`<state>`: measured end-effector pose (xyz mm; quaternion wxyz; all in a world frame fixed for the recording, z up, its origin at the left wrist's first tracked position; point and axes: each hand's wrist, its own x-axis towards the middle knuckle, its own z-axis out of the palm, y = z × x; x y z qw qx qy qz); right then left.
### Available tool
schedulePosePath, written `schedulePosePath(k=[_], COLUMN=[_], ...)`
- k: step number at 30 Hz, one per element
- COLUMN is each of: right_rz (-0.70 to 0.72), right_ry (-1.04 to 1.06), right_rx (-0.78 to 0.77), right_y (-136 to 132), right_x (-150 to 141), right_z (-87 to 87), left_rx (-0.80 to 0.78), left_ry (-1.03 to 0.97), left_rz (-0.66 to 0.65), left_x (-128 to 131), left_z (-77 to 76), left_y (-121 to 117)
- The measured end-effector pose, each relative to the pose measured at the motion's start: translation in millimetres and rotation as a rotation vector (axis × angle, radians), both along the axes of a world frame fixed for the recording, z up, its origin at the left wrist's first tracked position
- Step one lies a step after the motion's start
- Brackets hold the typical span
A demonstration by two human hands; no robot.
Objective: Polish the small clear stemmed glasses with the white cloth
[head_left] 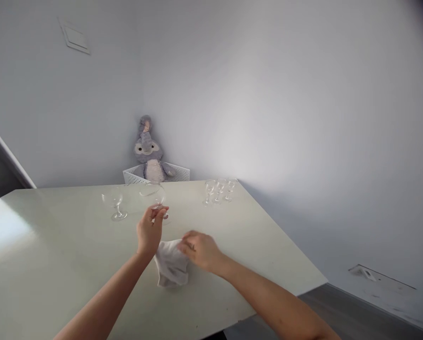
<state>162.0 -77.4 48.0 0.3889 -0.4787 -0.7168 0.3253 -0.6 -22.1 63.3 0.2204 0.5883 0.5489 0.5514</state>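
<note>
My left hand (153,226) is closed around the stem of a clear stemmed glass (154,193), whose bowl points up above my fingers. A crumpled white cloth (172,267) hangs or lies just in front of me, to the right of my left wrist. At the cloth's upper right corner, my right hand (200,250) has its fingers pinched together on the fabric; the fingertips are slightly blurred. To the left of the held glass, another stemmed glass (116,203) stands upright on the white table (73,264).
Three small stemmed glasses (218,191) stand in a row near the table's far right corner. Behind the far edge, a grey plush toy (150,153) sits in a white perforated basket (181,174). Walls close in the back and right side.
</note>
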Motion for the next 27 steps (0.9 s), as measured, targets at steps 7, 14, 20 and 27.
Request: schedulePosePath(k=[7,14,20,27], right_rz=[-0.19,-0.456,-0.625,-0.675], right_ry=[0.382,0.412,0.394,0.417], right_rx=[-0.05,-0.127,-0.155,-0.162], right_y=[21,51,87,116], right_x=[2,39,82,81], right_z=[7.0,-20.1,-38.0,-51.7], left_rx=[0.16,0.075,-0.323,-0.431], left_ry=[0.382,0.28,-0.467,-0.995], left_rz=[-0.258,-0.362,-0.139,0.104], left_x=[35,37,-4,-44], left_z=[-20.7,-25.7,-33.2,-42.3], left_y=[-17,-12,14,36])
